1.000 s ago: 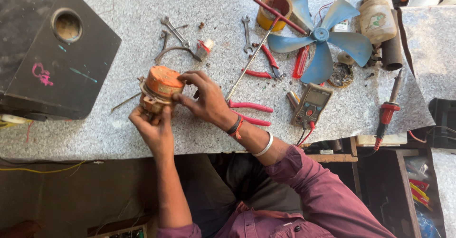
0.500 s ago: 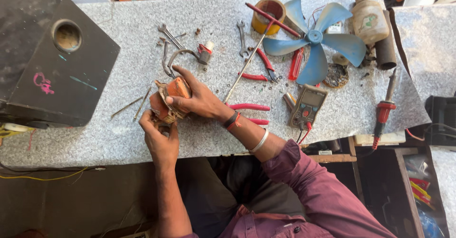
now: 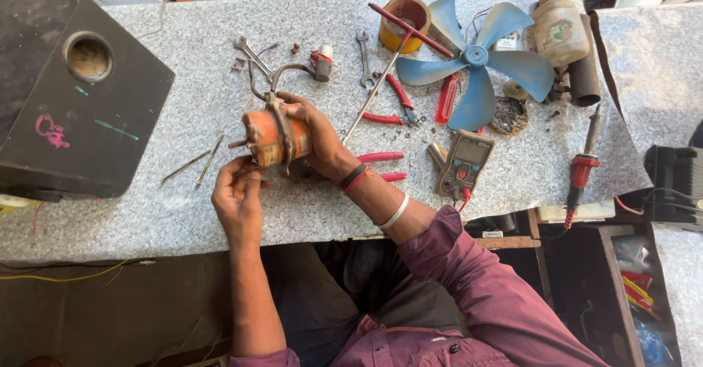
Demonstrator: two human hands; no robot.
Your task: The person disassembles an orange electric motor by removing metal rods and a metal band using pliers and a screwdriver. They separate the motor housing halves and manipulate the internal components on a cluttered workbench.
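Note:
An orange fan motor point(image 3: 272, 137) with a metal band and a short shaft lies on its side above the speckled grey worktop point(image 3: 183, 213). My right hand point(image 3: 318, 141) wraps around its right end and grips it. My left hand point(image 3: 236, 197) is just below its left end, fingertips pinched at the shaft side of the motor. A grey cable point(image 3: 272, 74) runs from the motor toward a small red and white plug point(image 3: 321, 61).
A black speaker box point(image 3: 73, 89) fills the left. A blue fan blade point(image 3: 480, 67), red-handled pliers point(image 3: 392, 99), spanners point(image 3: 364, 59), a tape roll point(image 3: 404, 17), a multimeter point(image 3: 464, 163), a soldering iron point(image 3: 582, 165) and a bottle point(image 3: 560, 26) lie to the right. Two thin rods point(image 3: 198, 163) lie left of my hands.
The motor has been turned from end-on to lying on its side, and both hands have shifted a little with it.

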